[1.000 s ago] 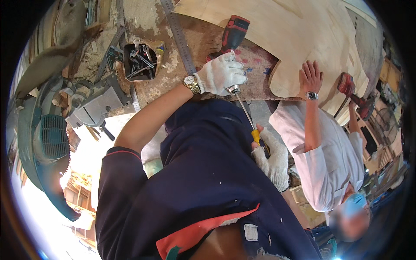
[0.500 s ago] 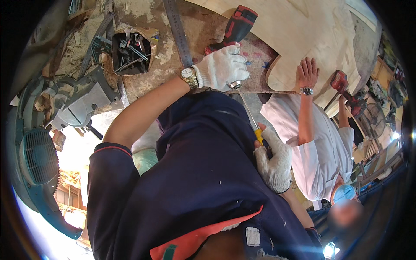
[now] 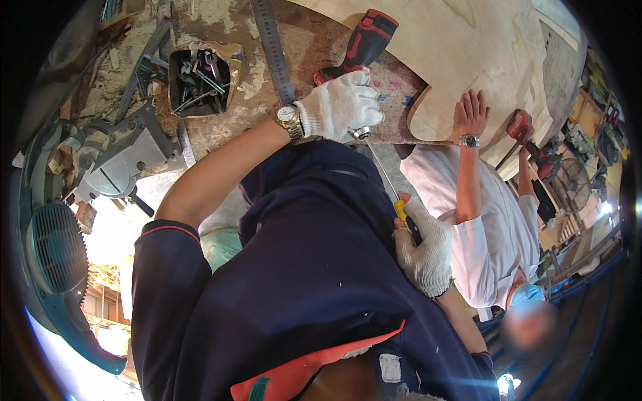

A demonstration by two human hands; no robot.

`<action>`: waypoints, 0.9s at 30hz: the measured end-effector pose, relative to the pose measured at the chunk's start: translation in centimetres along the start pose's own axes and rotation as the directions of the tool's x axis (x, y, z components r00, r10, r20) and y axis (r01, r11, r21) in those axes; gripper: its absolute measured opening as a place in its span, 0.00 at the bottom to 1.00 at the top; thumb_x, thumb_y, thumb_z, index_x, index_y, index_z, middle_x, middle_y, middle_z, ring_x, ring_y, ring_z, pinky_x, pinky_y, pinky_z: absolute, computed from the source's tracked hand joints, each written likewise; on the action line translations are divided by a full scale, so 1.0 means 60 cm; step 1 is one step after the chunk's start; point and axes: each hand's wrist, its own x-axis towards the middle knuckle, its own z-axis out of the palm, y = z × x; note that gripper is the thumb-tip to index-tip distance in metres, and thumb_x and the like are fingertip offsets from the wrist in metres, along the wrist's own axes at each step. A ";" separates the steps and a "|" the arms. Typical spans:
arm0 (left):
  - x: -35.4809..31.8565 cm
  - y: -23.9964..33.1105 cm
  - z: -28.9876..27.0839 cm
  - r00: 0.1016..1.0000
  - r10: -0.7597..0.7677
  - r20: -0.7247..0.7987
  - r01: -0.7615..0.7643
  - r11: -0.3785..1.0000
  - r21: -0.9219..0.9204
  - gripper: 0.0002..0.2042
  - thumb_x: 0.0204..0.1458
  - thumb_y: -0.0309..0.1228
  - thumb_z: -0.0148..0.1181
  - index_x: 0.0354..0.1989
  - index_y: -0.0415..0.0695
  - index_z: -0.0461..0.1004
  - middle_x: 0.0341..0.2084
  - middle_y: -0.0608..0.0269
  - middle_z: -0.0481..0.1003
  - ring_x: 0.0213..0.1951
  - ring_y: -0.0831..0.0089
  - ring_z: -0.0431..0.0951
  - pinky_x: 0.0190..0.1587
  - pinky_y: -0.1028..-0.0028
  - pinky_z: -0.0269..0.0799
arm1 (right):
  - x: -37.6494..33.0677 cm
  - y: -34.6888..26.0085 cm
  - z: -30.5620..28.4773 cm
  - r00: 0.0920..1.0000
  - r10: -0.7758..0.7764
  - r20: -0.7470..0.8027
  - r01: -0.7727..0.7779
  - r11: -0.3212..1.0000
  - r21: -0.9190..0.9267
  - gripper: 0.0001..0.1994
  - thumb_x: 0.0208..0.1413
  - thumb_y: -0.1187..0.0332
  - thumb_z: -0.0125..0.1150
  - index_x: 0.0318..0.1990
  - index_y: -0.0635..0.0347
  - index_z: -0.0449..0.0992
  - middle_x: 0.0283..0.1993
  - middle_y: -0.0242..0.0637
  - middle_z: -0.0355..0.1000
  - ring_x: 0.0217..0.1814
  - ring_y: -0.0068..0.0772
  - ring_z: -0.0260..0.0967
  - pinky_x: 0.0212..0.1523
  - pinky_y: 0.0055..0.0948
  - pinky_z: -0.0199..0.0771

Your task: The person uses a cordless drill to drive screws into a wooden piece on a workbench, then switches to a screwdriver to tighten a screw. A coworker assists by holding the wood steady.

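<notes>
Counting left to right, I see one box of metal bits (image 3: 198,80), one steel ruler (image 3: 273,47), one red-and-black drill (image 3: 358,47) far centre, gripped by my gloved left hand (image 3: 341,105). My right hand (image 3: 422,250) is closed around one yellow-handled screwdriver (image 3: 388,184), nearer.

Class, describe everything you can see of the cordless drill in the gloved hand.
The cordless drill has a red and black plastic-looking body with a silvery chuck at its lower end. A long thin metal shaft runs from the chuck down toward a yellow-handled tool in the right hand. The left hand, in a white knit glove, grips its body. It is held above the plywood sheet.
</notes>
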 end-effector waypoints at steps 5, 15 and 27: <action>0.000 0.001 -0.007 0.997 -0.008 0.071 0.008 1.000 -0.005 0.14 0.45 0.39 0.63 0.42 0.55 0.81 0.40 0.61 0.80 0.51 0.65 0.79 0.65 0.58 0.64 | 0.004 -0.007 -0.004 1.000 0.014 0.005 -0.014 1.000 0.004 0.21 0.56 0.80 0.59 0.59 0.63 0.77 0.31 0.42 0.77 0.28 0.25 0.72 0.35 0.26 0.73; 0.005 0.004 -0.007 0.999 -0.006 0.036 0.007 1.000 -0.007 0.13 0.44 0.39 0.64 0.40 0.55 0.80 0.39 0.62 0.79 0.52 0.66 0.79 0.65 0.57 0.63 | 0.005 -0.006 -0.006 0.999 -0.037 -0.010 0.036 0.996 -0.076 0.23 0.55 0.80 0.59 0.60 0.63 0.77 0.30 0.45 0.78 0.26 0.28 0.74 0.32 0.28 0.74; -0.002 0.001 0.002 1.000 0.005 -0.017 -0.005 1.000 0.011 0.13 0.44 0.39 0.64 0.41 0.56 0.82 0.39 0.63 0.80 0.50 0.66 0.80 0.66 0.56 0.63 | 0.003 -0.008 -0.004 0.999 -0.034 0.014 0.035 0.991 -0.130 0.23 0.56 0.80 0.61 0.61 0.65 0.77 0.35 0.50 0.80 0.30 0.31 0.79 0.36 0.27 0.77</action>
